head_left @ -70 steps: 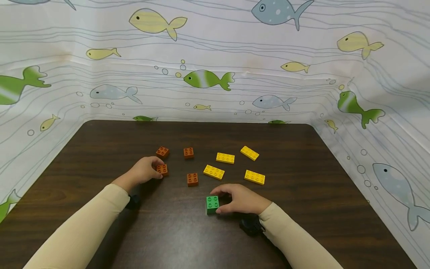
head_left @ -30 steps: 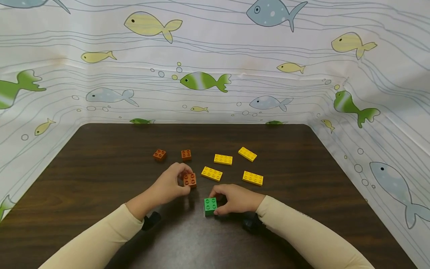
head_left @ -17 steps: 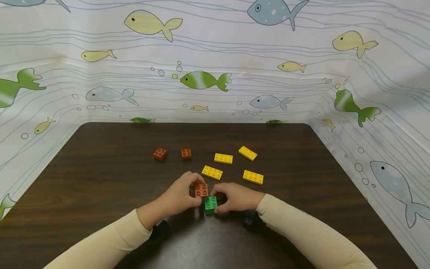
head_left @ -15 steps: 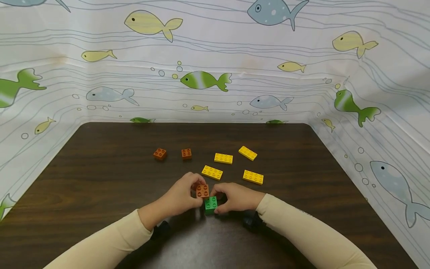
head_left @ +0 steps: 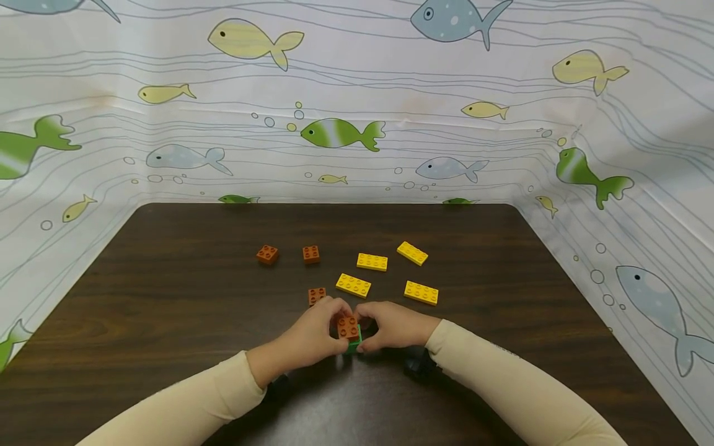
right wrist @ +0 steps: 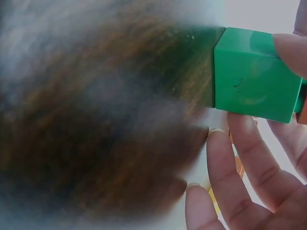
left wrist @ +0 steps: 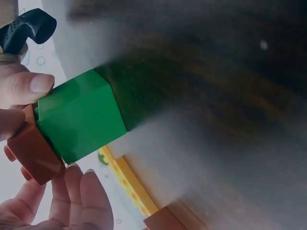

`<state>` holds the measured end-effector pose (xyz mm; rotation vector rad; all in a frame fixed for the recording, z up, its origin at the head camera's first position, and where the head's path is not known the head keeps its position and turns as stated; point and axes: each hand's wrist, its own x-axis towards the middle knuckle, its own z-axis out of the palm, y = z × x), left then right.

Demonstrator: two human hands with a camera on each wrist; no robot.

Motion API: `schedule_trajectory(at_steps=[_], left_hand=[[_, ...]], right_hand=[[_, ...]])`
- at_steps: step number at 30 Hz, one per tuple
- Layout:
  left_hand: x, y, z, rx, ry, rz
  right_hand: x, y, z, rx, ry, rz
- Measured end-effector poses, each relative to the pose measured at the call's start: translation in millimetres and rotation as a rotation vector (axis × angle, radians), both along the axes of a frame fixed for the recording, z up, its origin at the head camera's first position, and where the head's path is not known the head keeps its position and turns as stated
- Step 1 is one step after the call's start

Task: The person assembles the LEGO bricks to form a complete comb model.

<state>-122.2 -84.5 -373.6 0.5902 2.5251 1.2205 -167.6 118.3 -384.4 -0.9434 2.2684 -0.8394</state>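
My left hand (head_left: 309, 334) pinches an orange-brown toy brick (head_left: 348, 327) between thumb and fingers. That brick sits on top of a green brick (head_left: 354, 348), which my right hand (head_left: 398, 325) grips from the right side, standing on the table. In the left wrist view the brown brick (left wrist: 37, 152) meets the studded face of the green brick (left wrist: 81, 117). A sliver of green stud shows between the green brick (right wrist: 256, 79) and the brown one (right wrist: 303, 112) in the right wrist view, so they are not flush there.
Behind my left hand another brown brick (head_left: 317, 295) is partly covered. Two more brown bricks (head_left: 267, 254) (head_left: 311, 254) lie farther back. Several flat yellow bricks (head_left: 353, 285) are spread right of them on the dark wooden table (head_left: 184, 279). Fish-patterned cloth (head_left: 268, 173) surrounds the table.
My left hand has picked up a brown brick at the left and carried it right and nearer, onto the green brick. The right hand has stayed at the green brick throughout.
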Motion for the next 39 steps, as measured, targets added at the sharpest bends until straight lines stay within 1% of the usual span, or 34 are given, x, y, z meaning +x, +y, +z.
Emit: schedule_trajectory(at_steps=[3, 10, 21, 26, 29, 32, 35, 39], left_hand=[[1.3, 2, -1.9, -0.014, 0.015, -0.006], [-0.4, 4, -3.8, -0.042, 0.036, -0.014], [-3.7, 7, 0.3, -0.097, 0.078, -0.049], [-1.9, 9, 0.6, -0.115, 0.070, -0.043], [-0.8, 9, -0.6, -0.121, 0.045, -0.031], [0.4, 8, -1.9, -0.126, 0.029, -0.018], [2.5, 6, -2.5, -0.122, 0.038, -0.010], [5.5, 2, -1.6, -0.095, 0.052, 0.008]], right_hand=[[-0.5, 0, -1.0, 0.000, 0.001, 0.001], [-0.6, 0, -1.5, -0.013, -0.002, 0.009], [1.6, 0, -0.2, -0.006, -0.002, -0.002], [6.2, 3, -0.1, 0.018, 0.070, -0.014], [11.8, 6, 1.1, 0.013, 0.101, -0.054], [18.2, 9, 3.0, -0.020, 0.112, -0.108], [23.5, 11, 4.2, -0.043, 0.147, -0.136], [27.6, 11, 5.6, -0.054, 0.193, -0.144]])
